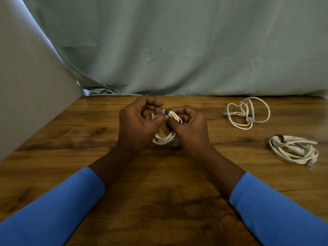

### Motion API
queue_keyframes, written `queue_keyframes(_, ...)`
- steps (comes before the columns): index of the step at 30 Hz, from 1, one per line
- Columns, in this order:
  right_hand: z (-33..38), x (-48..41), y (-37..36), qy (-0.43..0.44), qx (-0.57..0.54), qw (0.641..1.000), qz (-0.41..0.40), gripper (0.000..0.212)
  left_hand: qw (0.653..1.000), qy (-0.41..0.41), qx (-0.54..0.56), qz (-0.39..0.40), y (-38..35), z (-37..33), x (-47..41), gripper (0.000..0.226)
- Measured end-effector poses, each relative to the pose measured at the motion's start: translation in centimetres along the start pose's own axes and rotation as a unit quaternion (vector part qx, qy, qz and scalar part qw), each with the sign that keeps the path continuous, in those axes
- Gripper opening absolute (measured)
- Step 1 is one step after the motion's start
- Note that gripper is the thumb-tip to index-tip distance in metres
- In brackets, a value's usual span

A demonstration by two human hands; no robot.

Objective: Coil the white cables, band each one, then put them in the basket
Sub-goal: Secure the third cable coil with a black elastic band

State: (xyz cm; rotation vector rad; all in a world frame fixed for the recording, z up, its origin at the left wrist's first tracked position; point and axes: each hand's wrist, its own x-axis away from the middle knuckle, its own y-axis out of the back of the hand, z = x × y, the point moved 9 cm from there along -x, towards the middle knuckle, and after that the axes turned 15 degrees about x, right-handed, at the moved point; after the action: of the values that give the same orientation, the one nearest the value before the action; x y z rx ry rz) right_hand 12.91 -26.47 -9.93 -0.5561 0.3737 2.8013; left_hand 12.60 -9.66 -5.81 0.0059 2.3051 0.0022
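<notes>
both hands, left hand [140, 121] and right hand [188, 126], grip the coiled cable [164, 138] between them; black band [166, 112] sits at its far edge.

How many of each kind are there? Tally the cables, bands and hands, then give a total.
White cables: 3 (held cable, far cable, near cable)
Dark bands: 3 (held band, far band, near band)
Hands: 2 (left hand, right hand)
Total: 8
</notes>
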Motion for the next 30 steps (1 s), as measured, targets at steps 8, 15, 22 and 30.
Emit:
queue_keyframes(8, -0.4, 0.4, -1.1, -0.079, -0.134, 0.987, 0.042, 0.021, 0.980, 0.119, 0.139, -0.074, 1.4, 2.4, -0.3, 0.014)
queue_keyframes(15, -0.1, 1.1, 0.0, -0.028, -0.077, 0.994, -0.078, 0.024, 0.995, 0.068, 0.075, -0.004, -0.5, 0.7, -0.2, 0.015)
queue_keyframes(22, 0.1, 1.5, 0.4, -0.010, -0.005, 0.993, -0.121, 0.029, 0.995, 0.094, 0.031, 0.029, -1.2, 1.3, 0.0, 0.020)
queue_keyframes(30, 2.1, 2.0, 0.6, 0.051, 0.091, 0.985, -0.140, 0.029, 0.988, 0.144, 0.029, 0.052, -0.6, 1.2, -1.2, 0.038)
